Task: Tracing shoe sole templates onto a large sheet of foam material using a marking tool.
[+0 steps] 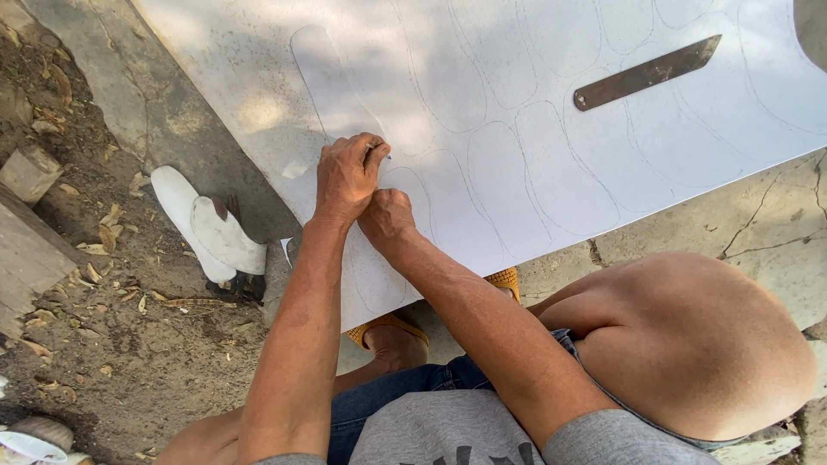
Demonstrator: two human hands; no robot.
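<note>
My left hand (346, 176) rests on a large white sheet (482, 77) and pinches a thin pencil (379, 152), whose tip touches the sheet. My right hand (387, 219) is closed in a fist just below the left hand and presses on the sheet near its front edge. Whether it holds anything is hidden. Many elongated sole-like outlines (504, 172) are drawn in pencil across the sheet.
A dark, rusty flat metal blade (646, 73) lies on the sheet at the upper right. Two white sole-shaped cutouts (215, 228) lie on the dirt to the left. My foot in an orange sandal (388, 331) pokes out under the sheet's edge. Cracked concrete (758, 224) lies to the right.
</note>
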